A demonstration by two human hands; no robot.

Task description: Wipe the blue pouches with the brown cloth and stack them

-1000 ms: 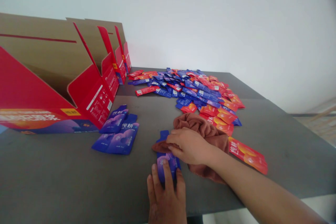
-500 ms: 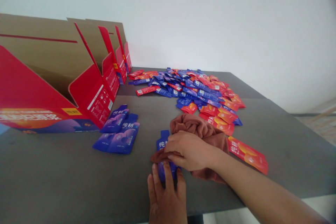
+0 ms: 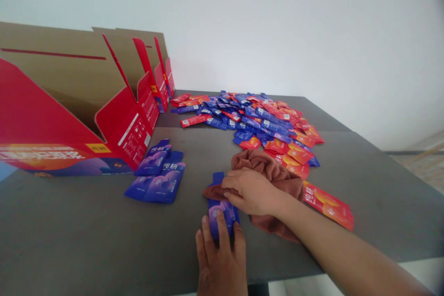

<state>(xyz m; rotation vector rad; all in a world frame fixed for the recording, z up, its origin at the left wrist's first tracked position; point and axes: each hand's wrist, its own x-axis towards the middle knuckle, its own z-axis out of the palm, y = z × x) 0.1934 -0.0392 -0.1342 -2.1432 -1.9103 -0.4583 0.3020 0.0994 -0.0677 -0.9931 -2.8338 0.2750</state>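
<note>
A blue pouch (image 3: 222, 217) lies flat on the grey table near its front edge. My left hand (image 3: 222, 252) rests with spread fingers on the pouch's lower end. My right hand (image 3: 251, 192) is closed on a brown cloth (image 3: 274, 171), and a fold of it lies across the pouch's upper part, hiding some of its print. The rest of the cloth is bunched beneath and behind my right hand. A red pouch (image 3: 328, 206) lies to the right of the cloth, partly under it.
Several blue pouches (image 3: 164, 180) lie overlapped to the left, beside open red cardboard boxes (image 3: 121, 125) standing in a row. A wide pile of blue and red pouches (image 3: 256, 118) covers the back of the grey table (image 3: 86, 236).
My right hand has moved the cloth's fold up the blue pouch, away from my left hand, so more of the pouch's middle shows. My left hand has stayed nearly in place.
</note>
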